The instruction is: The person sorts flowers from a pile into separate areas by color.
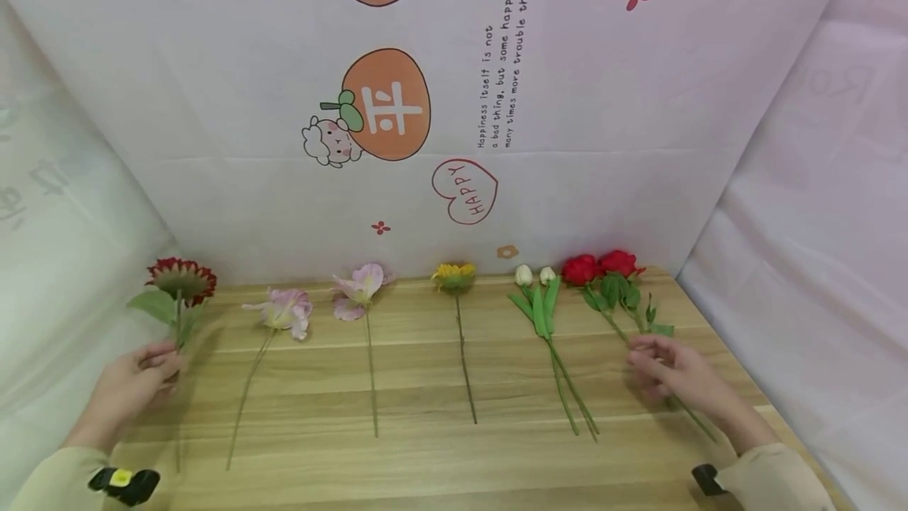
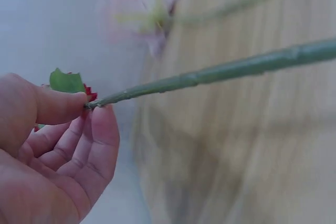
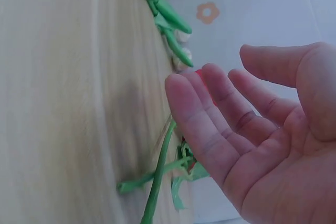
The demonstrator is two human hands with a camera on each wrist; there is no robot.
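At the table's left edge my left hand (image 1: 138,385) pinches the stem of a dark red flower (image 1: 181,277) with green leaves. Thumb and index finger meet on that green stem (image 2: 210,75) in the left wrist view, and the stem is raised off the tabletop. My right hand (image 1: 681,377) hovers over the stems of two red roses (image 1: 599,268) on the right. The right wrist view has that hand's fingers (image 3: 210,140) loosely extended, thumb apart, with nothing between them. A rose stem (image 3: 157,182) passes beyond the fingers, and the blooms are mostly hidden there.
Between the hands, a row of flowers lies on the wooden table (image 1: 411,464): two pale pink flowers (image 1: 284,311), a yellow flower (image 1: 454,277) and white tulips (image 1: 534,298) with green leaves. A printed white cloth (image 1: 567,101) stands behind, with white cloth at both sides.
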